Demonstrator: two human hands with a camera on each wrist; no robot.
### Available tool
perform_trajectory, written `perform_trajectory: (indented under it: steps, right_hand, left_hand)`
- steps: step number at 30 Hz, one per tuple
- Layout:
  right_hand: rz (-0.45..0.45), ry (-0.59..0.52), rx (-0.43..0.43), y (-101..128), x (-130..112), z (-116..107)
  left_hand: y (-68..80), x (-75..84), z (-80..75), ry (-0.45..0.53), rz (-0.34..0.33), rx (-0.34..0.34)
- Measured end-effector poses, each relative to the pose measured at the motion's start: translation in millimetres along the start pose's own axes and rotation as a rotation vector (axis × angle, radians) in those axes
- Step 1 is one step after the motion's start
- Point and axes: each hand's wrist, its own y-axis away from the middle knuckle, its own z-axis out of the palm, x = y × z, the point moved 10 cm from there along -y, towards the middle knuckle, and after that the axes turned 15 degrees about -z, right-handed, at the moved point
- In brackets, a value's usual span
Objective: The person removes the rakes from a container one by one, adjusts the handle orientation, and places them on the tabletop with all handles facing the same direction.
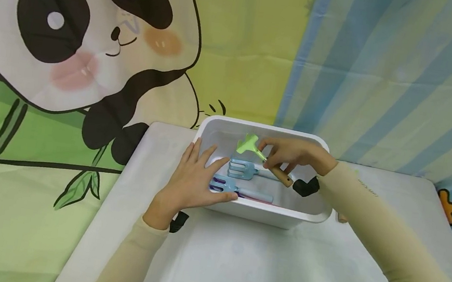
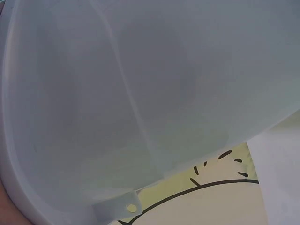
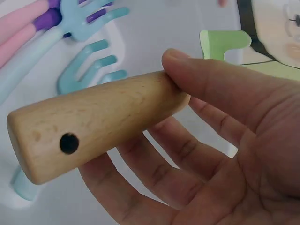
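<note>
My right hand (image 1: 287,152) holds a small hand rake by its wooden handle (image 3: 98,124), thumb on one side and fingers on the other. The rake's light green head (image 1: 248,144) points left, above the inside of a white plastic bin (image 1: 281,211). With fingers spread, my left hand (image 1: 192,175) rests at the bin's near left rim. A light blue rake (image 1: 241,169) lies in the bin. Nearer me lies a paler blue fork (image 1: 225,185), with purple and pink tools partly under it. The left wrist view shows mostly the bin's outer wall (image 2: 154,93).
The bin stands on a table with a white cloth (image 1: 233,269), near its back edge. A small wooden piece (image 1: 342,218) shows beside the bin's right end, partly hidden by my sleeve. Behind hangs a printed panda curtain (image 1: 241,41).
</note>
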Motion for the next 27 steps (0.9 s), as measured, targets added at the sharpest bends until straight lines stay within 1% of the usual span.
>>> perform_trajectory:
  steps: [3,7,11,14,17,20,23,27]
  right_hand:
    - [-0.053,-0.018,0.025,14.4,-11.9,-6.0]
    - [-0.116,-0.011,0.108,39.4,-26.5,-19.3]
    - [-0.134,-0.019,0.199,69.8,-33.5,-34.1]
    - [-0.13,-0.009,0.248,93.8,-31.6,-45.9]
    - [-0.128,0.004,0.289,116.7,-23.1,-56.0]
    - [-0.116,0.015,0.343,138.6,-8.1,-64.9]
    - [-0.09,0.014,0.396,158.5,11.6,-73.0]
    - [-0.047,0.018,0.443,179.7,43.5,-80.9]
  left_hand:
    - [0.0,-2.3,1.1,-0.01,-0.009,-0.007]
    - [-0.5,-2.4,1.8,-0.007,-0.01,-0.009]
    - [-1.1,-1.5,2.2,-0.005,-0.008,-0.006]
    - [-1.3,-0.9,1.7,-0.001,-0.005,-0.004]
    - [-0.7,-0.7,1.0,0.004,-0.005,-0.006]
    - [0.0,-0.1,0.4,0.007,-0.003,-0.005]
    - [0.4,0.1,0.2,0.009,-0.002,-0.004]
    - [0.8,0.0,-0.1,0.014,-0.002,-0.008]
